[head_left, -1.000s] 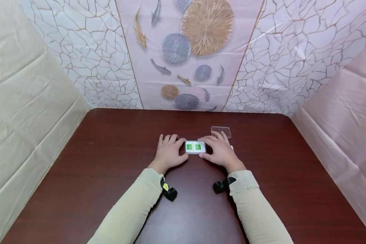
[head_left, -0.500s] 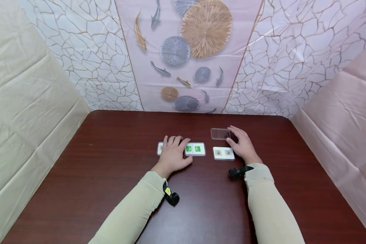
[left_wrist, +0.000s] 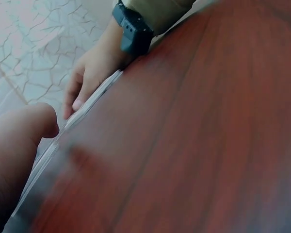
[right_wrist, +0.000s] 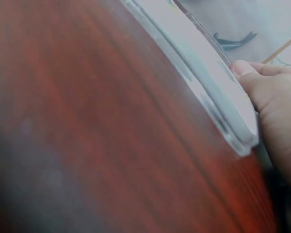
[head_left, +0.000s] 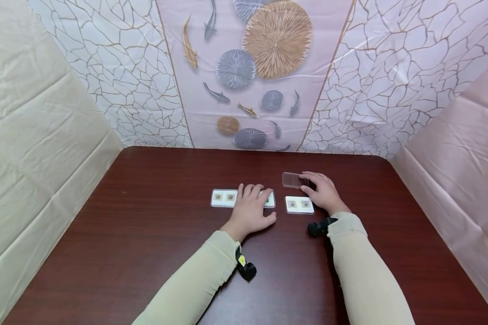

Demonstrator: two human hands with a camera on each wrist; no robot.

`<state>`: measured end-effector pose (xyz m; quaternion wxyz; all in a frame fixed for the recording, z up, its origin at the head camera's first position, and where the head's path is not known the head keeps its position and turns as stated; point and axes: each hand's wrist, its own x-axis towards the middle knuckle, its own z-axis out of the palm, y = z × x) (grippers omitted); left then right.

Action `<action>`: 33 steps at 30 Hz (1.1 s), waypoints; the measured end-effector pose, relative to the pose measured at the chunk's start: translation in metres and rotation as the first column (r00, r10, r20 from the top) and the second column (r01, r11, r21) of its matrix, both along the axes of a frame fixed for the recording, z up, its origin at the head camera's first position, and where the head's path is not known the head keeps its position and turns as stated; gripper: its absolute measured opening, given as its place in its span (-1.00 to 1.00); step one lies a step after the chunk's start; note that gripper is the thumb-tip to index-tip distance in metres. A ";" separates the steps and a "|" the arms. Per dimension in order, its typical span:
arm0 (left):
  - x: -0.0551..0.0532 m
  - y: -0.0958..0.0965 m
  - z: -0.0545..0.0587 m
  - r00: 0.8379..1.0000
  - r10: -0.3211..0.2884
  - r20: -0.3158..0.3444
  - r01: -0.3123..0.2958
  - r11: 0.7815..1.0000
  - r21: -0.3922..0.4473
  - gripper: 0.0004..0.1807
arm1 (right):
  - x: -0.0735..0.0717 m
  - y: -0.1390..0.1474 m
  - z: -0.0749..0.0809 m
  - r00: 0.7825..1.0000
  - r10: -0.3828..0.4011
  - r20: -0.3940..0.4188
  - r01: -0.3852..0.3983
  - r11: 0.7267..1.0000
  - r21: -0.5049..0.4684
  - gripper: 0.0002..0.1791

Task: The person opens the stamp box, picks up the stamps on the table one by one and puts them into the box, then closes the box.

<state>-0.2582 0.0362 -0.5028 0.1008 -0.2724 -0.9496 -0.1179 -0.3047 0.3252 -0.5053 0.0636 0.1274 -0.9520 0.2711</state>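
Two clear flat cases with white inserts lie end to end. The left case (head_left: 223,198) shows two small brownish stamp-like squares; the other case (head_left: 271,203), with green squares, is mostly covered. Over them is my left hand (head_left: 250,210), fingers spread and thumb apart; whether it touches them I cannot tell. A third case (head_left: 299,205), with two brownish squares, lies to the right. Behind it, my right hand (head_left: 323,192) holds the right end of a clear plastic lid (head_left: 290,179) between thumb and fingers. The right wrist view shows a case edge (right_wrist: 203,77) close to the right thumb.
The dark red-brown wooden table (head_left: 146,253) reaches back to a patterned cloth wall (head_left: 248,90). Pale cloth hangs at the left (head_left: 44,158) and right (head_left: 463,171) sides. Each wrist wears a small black camera.
My right hand has left the green-square case and gone right to the clear lid, uncovering the third case. My left hand has slid right, from the left case over the green-square one.
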 end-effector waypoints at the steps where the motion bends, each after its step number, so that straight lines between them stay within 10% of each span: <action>1: 0.001 0.003 0.000 1.000 -0.006 -0.005 0.006 1.000 0.001 -0.26 | 0.002 0.001 0.000 1.000 -0.002 -0.002 0.002 1.000 -0.031 -0.54; 12: 0.005 0.015 0.000 1.000 0.001 -0.012 -0.001 1.000 -0.001 -0.28 | 0.035 0.007 -0.003 0.994 0.053 -0.092 -0.071 0.974 -0.214 -0.73; 33: 0.015 0.032 0.001 0.999 -0.050 -0.017 0.050 0.998 -0.033 -0.38 | 0.075 0.007 -0.003 0.983 0.135 -0.127 -0.160 0.965 -0.207 -0.76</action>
